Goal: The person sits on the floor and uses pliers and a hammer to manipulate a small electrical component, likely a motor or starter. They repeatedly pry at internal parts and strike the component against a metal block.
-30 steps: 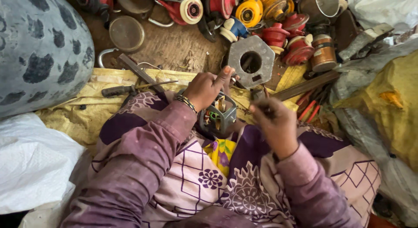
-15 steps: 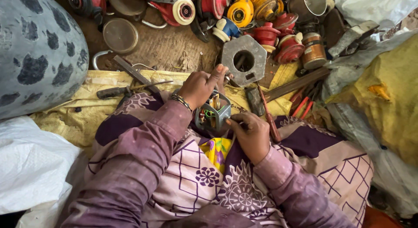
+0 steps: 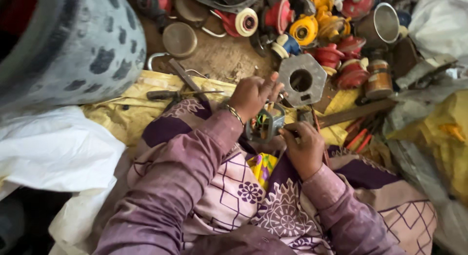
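Hands close around small metal housing, fingers curled tight

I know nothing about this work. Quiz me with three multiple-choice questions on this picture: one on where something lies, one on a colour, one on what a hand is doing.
1. Where is the grey octagonal metal plate with a round hole?
A. beyond the hands
B. on the lap
C. under the white sack

2. What colour are the person's sleeves?
A. green
B. purple
C. white

3. What is the left hand doing?
A. hanging free
B. resting on top of the small grey metal housing
C. holding the black-handled screwdriver

A: it lies past the fingers, among the spools.
B: both sleeves are dusty purple.
B: its fingers rest on the housing.
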